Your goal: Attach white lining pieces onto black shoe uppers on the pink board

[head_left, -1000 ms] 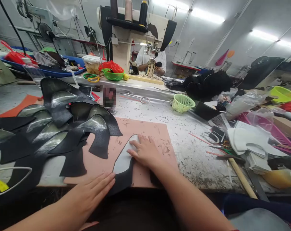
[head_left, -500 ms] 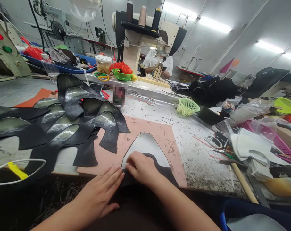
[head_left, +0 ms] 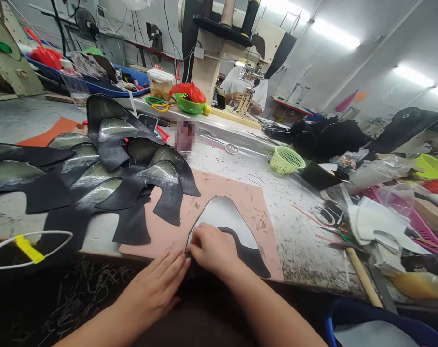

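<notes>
A curved black-and-white shoe upper piece [head_left: 224,210] lies on a pink mat [head_left: 255,200] at the table's front edge. My right hand [head_left: 213,250] is closed at its left edge, thumb and fingers pinched together on the border. Right beside it, my left hand [head_left: 157,282] is laid flat with fingers stretched out, its fingertips at the piece's near left corner. Both hands cover that corner. To the left, several black shoe upper pieces [head_left: 168,195] with shiny patches overlap in a spread pile, partly on the mat.
A pale green basket [head_left: 287,160] stands beyond the mat. Farther right are a hammer with a wooden handle [head_left: 363,277], white cut pieces [head_left: 378,224] and a black heap [head_left: 325,137]. At the back, a person sits behind a sewing machine [head_left: 208,58]. A white loop [head_left: 56,236] hangs front left.
The view has shifted a little, so the far machine sits higher in the picture. Both hands keep nearly the same place at the piece's left edge, the right still pinching.
</notes>
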A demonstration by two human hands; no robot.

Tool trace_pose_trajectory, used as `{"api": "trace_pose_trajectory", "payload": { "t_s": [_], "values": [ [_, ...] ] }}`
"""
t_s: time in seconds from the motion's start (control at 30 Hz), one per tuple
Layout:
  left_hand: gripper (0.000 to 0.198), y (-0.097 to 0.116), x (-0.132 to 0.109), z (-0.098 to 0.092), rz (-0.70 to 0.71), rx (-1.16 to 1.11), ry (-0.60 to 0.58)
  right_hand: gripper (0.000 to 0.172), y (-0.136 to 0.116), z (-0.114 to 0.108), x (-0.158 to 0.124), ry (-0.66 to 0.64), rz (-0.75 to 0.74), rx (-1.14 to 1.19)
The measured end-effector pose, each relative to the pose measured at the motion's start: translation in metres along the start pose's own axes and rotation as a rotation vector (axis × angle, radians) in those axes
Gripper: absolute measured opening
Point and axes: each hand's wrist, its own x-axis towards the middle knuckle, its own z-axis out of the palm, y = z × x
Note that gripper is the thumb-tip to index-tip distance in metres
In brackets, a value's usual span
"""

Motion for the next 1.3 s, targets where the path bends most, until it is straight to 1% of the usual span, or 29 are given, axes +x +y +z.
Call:
{"api": "trace_pose_trajectory", "payload": {
  "t_s": [0.1,0.17,0.23,0.3,0.4,0.43,0.47,0.5,0.53,0.57,0.63,0.67,0.7,0.77,0.83,0.9,0.93,0.97,1.03,1.1,1.17,1.23,1.3],
  "values": [
    [0.053,0.000,-0.001,0.002,0.011,0.030,0.045,0.008,0.005,0.003,0.001,0.056,0.082,0.021],
    [0.054,0.001,-0.003,0.005,0.016,0.048,0.076,0.008,0.008,0.003,0.000,0.065,0.056,0.039],
    [0.054,0.003,-0.004,0.007,-0.006,0.052,0.099,0.003,0.007,0.004,-0.004,0.080,-0.046,0.040],
    [0.054,0.005,-0.005,0.009,-0.035,0.053,0.114,0.002,0.005,0.008,-0.010,0.126,-0.166,-0.019],
    [0.053,0.005,-0.006,0.009,-0.016,0.061,0.130,0.012,0.001,0.019,-0.018,0.180,-0.332,-0.169],
    [0.053,0.004,-0.005,0.008,-0.015,0.060,0.130,0.015,0.000,0.023,-0.019,0.183,-0.361,-0.195],
    [0.052,0.003,-0.005,0.008,-0.022,0.055,0.123,0.016,0.000,0.026,-0.019,0.184,-0.359,-0.191],
    [0.051,0.001,-0.004,0.007,-0.034,0.043,0.109,0.016,0.000,0.028,-0.016,0.188,-0.317,-0.152],
    [0.050,-0.001,-0.002,0.008,-0.044,0.025,0.096,0.015,0.002,0.028,-0.012,0.193,-0.237,-0.076],
    [0.048,-0.002,0.000,0.008,-0.041,0.001,0.086,0.014,0.007,0.025,-0.005,0.199,-0.121,0.047],
    [0.047,-0.007,0.004,0.006,0.003,-0.067,0.071,0.015,0.022,0.012,0.013,0.221,0.125,0.335],
    [0.046,-0.009,0.007,0.003,0.021,-0.106,0.066,0.019,0.033,0.003,0.023,0.238,0.219,0.453],
    [0.045,-0.012,0.011,-0.001,0.035,-0.145,0.064,0.023,0.046,-0.008,0.033,0.258,0.281,0.537],
    [0.040,-0.016,0.022,-0.015,0.049,-0.207,0.022,0.028,0.071,-0.028,0.049,0.318,0.323,0.572],
    [0.031,-0.020,0.043,-0.030,0.051,-0.236,-0.070,0.027,0.090,-0.039,0.057,0.377,0.324,0.541],
    [0.024,-0.024,0.074,-0.038,0.014,-0.252,-0.142,0.019,0.095,-0.038,0.056,0.396,0.299,0.486],
    [0.023,-0.025,0.092,-0.038,-0.025,-0.258,-0.145,0.016,0.094,-0.034,0.054,0.385,0.271,0.431],
    [0.021,-0.027,0.112,-0.035,-0.096,-0.272,-0.113,0.015,0.090,-0.028,0.052,0.364,0.237,0.361],
    [0.021,-0.031,0.149,-0.021,-0.217,-0.273,-0.044,0.012,0.082,-0.016,0.050,0.320,0.179,0.203],
    [0.022,-0.034,0.176,-0.004,-0.301,-0.273,-0.007,0.011,0.078,-0.010,0.050,0.302,0.162,0.065],
    [0.020,-0.036,0.188,0.010,-0.340,-0.271,-0.006,0.016,0.080,-0.012,0.052,0.314,0.188,-0.026],
    [0.019,-0.036,0.190,0.018,-0.340,-0.264,-0.030,0.018,0.089,-0.020,0.051,0.343,0.221,-0.107],
    [0.026,-0.034,0.187,0.020,-0.320,-0.254,-0.068,0.019,0.100,-0.030,0.044,0.371,0.253,-0.167]
  ]
}}
